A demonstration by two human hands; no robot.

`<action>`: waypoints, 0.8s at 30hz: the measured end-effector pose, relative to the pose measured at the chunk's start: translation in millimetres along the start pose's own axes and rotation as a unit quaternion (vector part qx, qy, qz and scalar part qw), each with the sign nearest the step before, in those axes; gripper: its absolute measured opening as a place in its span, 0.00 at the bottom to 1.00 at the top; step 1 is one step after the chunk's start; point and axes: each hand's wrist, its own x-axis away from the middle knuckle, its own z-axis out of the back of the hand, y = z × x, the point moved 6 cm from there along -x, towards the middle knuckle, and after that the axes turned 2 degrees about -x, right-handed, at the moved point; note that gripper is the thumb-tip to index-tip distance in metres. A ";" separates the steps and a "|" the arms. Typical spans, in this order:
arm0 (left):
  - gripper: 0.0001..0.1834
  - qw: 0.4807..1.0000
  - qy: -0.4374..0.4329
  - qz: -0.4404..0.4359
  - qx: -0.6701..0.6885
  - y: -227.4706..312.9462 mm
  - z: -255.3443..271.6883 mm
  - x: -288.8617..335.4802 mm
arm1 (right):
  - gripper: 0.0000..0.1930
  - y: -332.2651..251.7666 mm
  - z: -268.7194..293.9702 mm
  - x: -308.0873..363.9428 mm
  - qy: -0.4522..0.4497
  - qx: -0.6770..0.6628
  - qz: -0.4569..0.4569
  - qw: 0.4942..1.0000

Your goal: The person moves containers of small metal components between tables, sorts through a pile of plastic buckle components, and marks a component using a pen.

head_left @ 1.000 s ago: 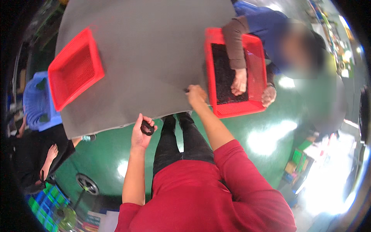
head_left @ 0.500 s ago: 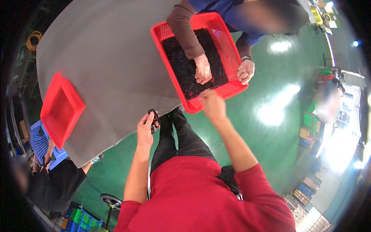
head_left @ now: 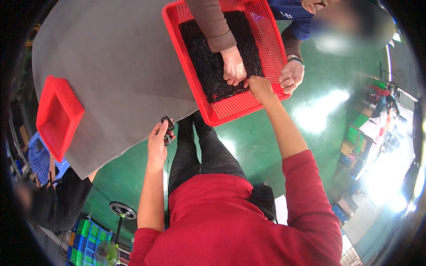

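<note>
My left hand (head_left: pixel 158 138) is closed around a few small black parts (head_left: pixel 167 124), held beside the grey table's near edge. They look like looped plastic pieces, though their exact kind is unclear. My right hand (head_left: pixel 261 88) reaches over the near right side of a red plastic basket (head_left: pixel 230 113), its fingertips pinched together at the dark contents. Whatever lies between those fingertips is hidden. Many small black pieces (head_left: pixel 211 66) fill the basket's bottom. A co-worker's hand (head_left: pixel 233 66) is down in the same pile, close to my fingertips; that person's other hand (head_left: pixel 292 76) rests on the basket's right rim.
The grey table (head_left: pixel 115 80) spreads out on the left, with another red basket (head_left: pixel 60 117) at its left edge. Behind that stand a blue plastic stool (head_left: pixel 39 159) and a person in black (head_left: pixel 66 204). Coloured crates (head_left: pixel 88 241) and a wheel (head_left: pixel 123 210) sit at lower left on the green floor.
My right hand has moved forward and right, its fingers now at the black pieces. My left hand still holds its parts. The whole view has shifted slightly.
</note>
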 end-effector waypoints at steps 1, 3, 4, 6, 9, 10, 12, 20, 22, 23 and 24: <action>0.12 1.000 -0.006 -0.004 0.001 -2.1 -0.8 -0.9 | 0.06 -1.1 1.0 -2.7 -0.002 0.001 0.001 1.000; 0.12 1.000 -0.011 -0.007 0.003 -4.7 -3.3 -1.9 | 0.07 -2.0 -1.2 -7.3 -0.043 0.058 -0.003 0.997; 0.12 1.000 -0.012 -0.010 -0.003 -4.4 -5.8 -2.1 | 0.07 0.4 -2.5 -9.3 -0.045 0.059 -0.003 0.997; 0.13 1.000 -0.013 -0.012 -0.009 -5.5 -7.5 -3.2 | 0.08 0.0 -7.6 -12.7 -0.069 0.146 0.034 0.986; 0.13 1.000 -0.008 -0.016 -0.011 -7.5 -6.3 -4.2 | 0.09 -2.5 -9.2 -13.7 -0.081 0.181 0.054 0.979; 0.12 1.000 -0.011 -0.022 -0.016 -6.8 -5.8 -4.1 | 0.09 -2.8 -10.6 -13.5 -0.082 0.181 0.055 0.978; 0.12 0.999 -0.013 -0.028 -0.020 -7.6 -3.8 -4.9 | 0.08 -7.1 -11.2 -12.8 -0.066 0.211 0.075 0.972; 0.13 1.000 -0.006 -0.026 -0.015 -12.8 7.8 -8.1 | 0.07 -0.5 -18.2 -15.4 -0.117 0.198 0.194 0.954; 0.13 1.000 -0.002 -0.026 -0.018 -12.3 11.0 -7.0 | 0.07 -5.7 -11.1 -15.4 -0.097 0.145 0.182 0.968; 0.14 0.999 -0.001 -0.027 -0.022 -12.2 12.5 -6.5 | 0.08 0.8 -5.6 -14.7 -0.095 0.073 0.104 0.987; 0.14 0.999 0.000 -0.027 -0.020 -12.7 14.3 -6.4 | 0.09 5.2 0.9 -13.2 -0.092 0.000 0.025 0.995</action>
